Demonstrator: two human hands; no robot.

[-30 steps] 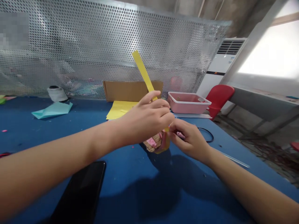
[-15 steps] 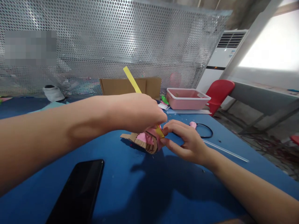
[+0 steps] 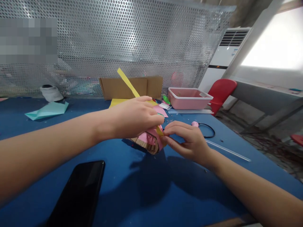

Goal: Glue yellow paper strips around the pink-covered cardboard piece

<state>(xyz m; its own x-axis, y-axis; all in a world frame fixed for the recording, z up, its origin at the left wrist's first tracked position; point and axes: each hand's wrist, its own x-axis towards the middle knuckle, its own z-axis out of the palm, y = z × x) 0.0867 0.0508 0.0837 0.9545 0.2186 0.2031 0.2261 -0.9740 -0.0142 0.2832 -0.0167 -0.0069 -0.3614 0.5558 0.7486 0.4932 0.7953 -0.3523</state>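
A small craft piece of corrugated cardboard and pink paper (image 3: pixel 148 140) rests on the blue table in front of me. Along its right side runs a yellow paper strip (image 3: pixel 127 82), whose long free end sticks up behind my left hand (image 3: pixel 137 115). That hand arches over the piece, fingers closed on the strip; its fingertips are partly hidden. From the right, my right hand (image 3: pixel 189 140) pinches the strip's lower end against the pink edge between thumb and fingers.
A black phone (image 3: pixel 78 192) lies at the front left, teal paper (image 3: pixel 48 111) beyond it. Behind stand a cardboard panel (image 3: pixel 153 87) and a pink basket (image 3: pixel 189 98). Clear sticks (image 3: pixel 227 150), a black cable (image 3: pixel 213 129) and yellow sheets (image 3: pixel 115 102) also lie on the table.
My left wrist has dropped and turned, showing the back of the hand and its fingers. The strip's free end has swung slightly left. My right hand keeps its pinch.
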